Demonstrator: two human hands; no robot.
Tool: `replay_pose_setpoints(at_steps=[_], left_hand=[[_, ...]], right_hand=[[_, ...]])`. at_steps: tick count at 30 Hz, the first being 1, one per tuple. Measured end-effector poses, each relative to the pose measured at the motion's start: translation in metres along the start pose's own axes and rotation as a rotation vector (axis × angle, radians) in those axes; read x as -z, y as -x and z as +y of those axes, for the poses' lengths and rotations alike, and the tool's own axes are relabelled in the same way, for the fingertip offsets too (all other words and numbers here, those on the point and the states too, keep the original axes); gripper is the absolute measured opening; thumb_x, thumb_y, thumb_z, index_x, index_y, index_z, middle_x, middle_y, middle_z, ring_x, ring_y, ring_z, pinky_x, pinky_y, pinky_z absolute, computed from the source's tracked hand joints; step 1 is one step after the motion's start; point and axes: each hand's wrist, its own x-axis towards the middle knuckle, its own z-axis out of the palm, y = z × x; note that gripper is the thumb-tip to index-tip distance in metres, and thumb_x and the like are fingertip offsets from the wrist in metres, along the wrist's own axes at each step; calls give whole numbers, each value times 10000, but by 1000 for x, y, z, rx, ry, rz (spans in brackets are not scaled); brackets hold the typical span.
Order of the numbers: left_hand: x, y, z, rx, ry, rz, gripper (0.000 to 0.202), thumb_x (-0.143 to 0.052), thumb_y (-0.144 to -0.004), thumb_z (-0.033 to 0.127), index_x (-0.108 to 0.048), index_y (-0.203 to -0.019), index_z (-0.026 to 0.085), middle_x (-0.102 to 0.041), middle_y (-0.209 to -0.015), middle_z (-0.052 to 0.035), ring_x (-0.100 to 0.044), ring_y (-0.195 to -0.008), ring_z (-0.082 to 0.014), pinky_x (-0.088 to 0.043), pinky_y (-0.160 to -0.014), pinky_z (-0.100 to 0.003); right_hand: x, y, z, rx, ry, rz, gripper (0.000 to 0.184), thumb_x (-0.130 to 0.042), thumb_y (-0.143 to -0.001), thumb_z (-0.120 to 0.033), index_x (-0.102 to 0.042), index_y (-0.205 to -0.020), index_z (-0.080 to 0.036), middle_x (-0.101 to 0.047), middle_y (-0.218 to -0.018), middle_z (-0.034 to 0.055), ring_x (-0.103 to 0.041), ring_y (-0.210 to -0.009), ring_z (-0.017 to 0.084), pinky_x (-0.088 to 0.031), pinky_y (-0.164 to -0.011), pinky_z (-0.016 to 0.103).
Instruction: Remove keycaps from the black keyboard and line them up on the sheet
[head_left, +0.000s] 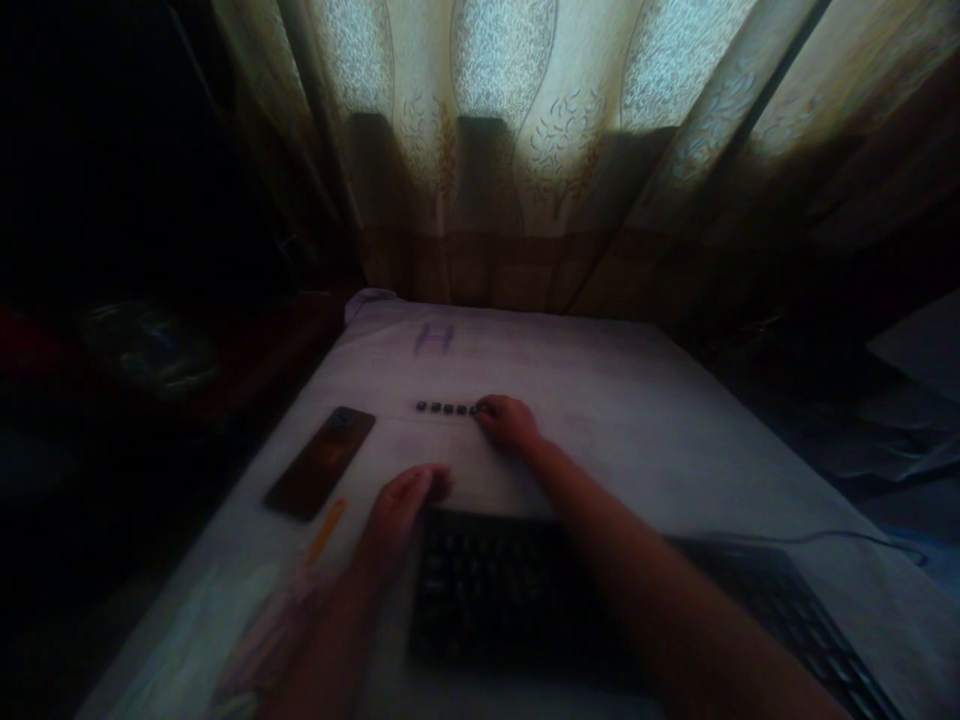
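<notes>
"Pale cloth-covered bench (pixel 600 370): which step?"

"Seemingly aligning small, dark, blocky pieces (pixel 448 409) mid-bench. Right hand (pixel 510 422) touches the row's right end, grip unclear; left hand (pixel 409 495) relaxed, empty. Next calls for careful straightening."

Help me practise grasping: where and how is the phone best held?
I'd probably grip the phone across its middle by both long edges, coming from above: it lies flat on the table, and its long sides look unobstructed.
</notes>
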Motion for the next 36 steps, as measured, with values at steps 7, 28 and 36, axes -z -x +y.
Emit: replay_pose_setpoints(at_steps=[7,28,36], left_hand=[[-1,-1,0,-8,22,-1,475,-757,-655,568,-749,-879,149,-761,-876,-96,-701,-846,-218,-526,-868,-365],[0,-1,-2,-34,-38,-20,442,-741,-691,539,-742,-923,163,-758,-879,-77,-694,-849,-206,-525,-853,-353],[-1,0,-1,-40,-100,-7,410,-720,-720,531,-743,-912,169,-756,-885,-75,-691,-843,-202,-526,-836,-336]], right_hand=[[1,2,1,-26,-29,-15,291,-606,-860,-240,-677,-1141,-213,-733,-1029,77,-660,-949,221,-470,-811,305],[96,175,-11,211,-262,-302,148,-649,-823,-154,-733,-873,-265,-720,-908,1,-662,-822,157,-493,-764,285],[97,179,-22,293,-72,-432,184,-711,-777,-162,-721,-941,-246,-703,-949,30,-643,-828,187,-468,-732,295]])
